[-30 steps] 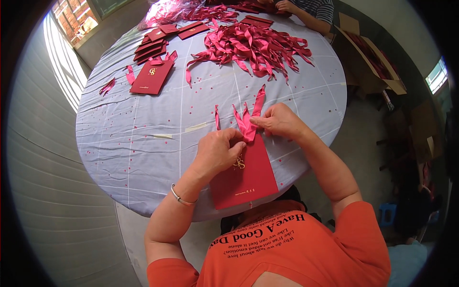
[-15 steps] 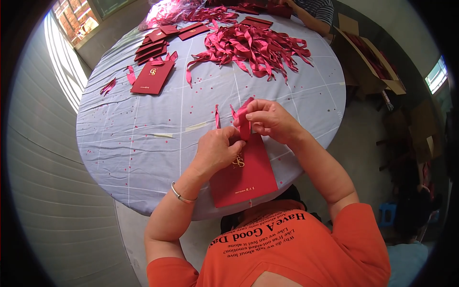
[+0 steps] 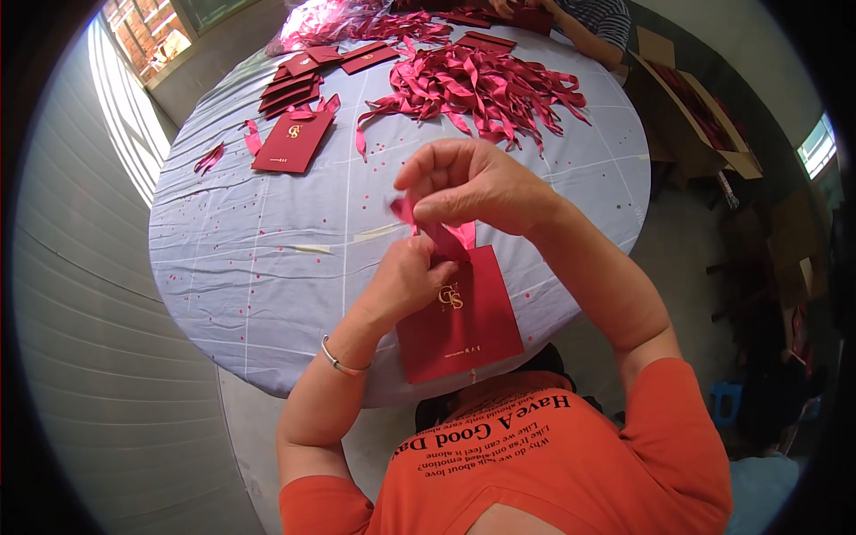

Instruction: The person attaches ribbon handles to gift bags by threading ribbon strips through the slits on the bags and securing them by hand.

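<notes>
A flat dark red paper bag [image 3: 464, 321] with gold print lies at the table's near edge. My left hand [image 3: 412, 281] is closed at its top edge, thumb pressed where the ribbon meets the bag; what exactly lies under the fingers is partly hidden. Above it, my right hand [image 3: 486, 189] pinches a pink-red satin ribbon [image 3: 439, 237] between thumb and curled fingers. A loose end of that ribbon is blurred beside the right thumb. Part of the ribbon stands up from the bag between my hands.
Beyond my hands lies a large heap of pink-red ribbons [image 3: 481, 89]. To its left are a finished-looking red bag with ribbon [image 3: 292, 141] and a stack of red bags [image 3: 290, 89]. Across the round table [image 3: 294, 303] another person's arm [image 3: 588, 45] shows. An open cardboard box [image 3: 700, 116] stands at right.
My right hand has moved up and left, over the top of the bag, drawing the ribbon with it. My left hand keeps its hold at the bag's top edge.
</notes>
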`<state>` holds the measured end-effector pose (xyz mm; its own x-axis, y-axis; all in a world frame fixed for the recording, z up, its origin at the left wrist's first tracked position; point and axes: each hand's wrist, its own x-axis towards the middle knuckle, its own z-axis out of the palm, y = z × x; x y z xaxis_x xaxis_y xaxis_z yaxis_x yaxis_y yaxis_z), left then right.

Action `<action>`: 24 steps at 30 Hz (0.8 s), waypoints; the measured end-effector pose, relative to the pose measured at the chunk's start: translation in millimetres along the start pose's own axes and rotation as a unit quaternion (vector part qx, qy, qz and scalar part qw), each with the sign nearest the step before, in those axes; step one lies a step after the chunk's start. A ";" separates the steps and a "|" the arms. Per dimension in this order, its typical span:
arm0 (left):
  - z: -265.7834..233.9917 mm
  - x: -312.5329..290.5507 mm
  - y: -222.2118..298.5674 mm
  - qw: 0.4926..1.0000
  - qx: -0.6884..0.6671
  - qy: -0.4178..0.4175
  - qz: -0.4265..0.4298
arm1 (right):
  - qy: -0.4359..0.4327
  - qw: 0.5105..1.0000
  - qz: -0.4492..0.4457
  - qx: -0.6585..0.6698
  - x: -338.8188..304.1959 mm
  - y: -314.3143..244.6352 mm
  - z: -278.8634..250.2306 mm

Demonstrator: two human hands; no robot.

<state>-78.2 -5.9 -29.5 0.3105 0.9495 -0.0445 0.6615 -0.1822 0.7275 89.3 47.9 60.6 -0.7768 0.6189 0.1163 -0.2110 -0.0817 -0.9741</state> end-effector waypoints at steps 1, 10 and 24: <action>-3.1 -1.2 0.5 1.000 0.001 0.008 0.020 | 0.027 0.999 -0.014 -0.009 -1.1 -7.1 2.6; -12.2 -9.8 16.3 0.997 -0.025 0.050 0.055 | 0.028 0.992 0.003 -0.122 -17.4 -16.8 -1.7; -60.6 -22.5 0.4 0.993 0.099 0.066 0.005 | 0.116 0.925 0.008 -0.362 -54.4 40.3 -4.3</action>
<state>-126.3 -11.9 13.3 0.2340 0.9702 0.0624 0.7839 -0.2262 0.5782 125.6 14.3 14.1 -0.6103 0.7802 0.1371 0.3178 0.3998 -0.8597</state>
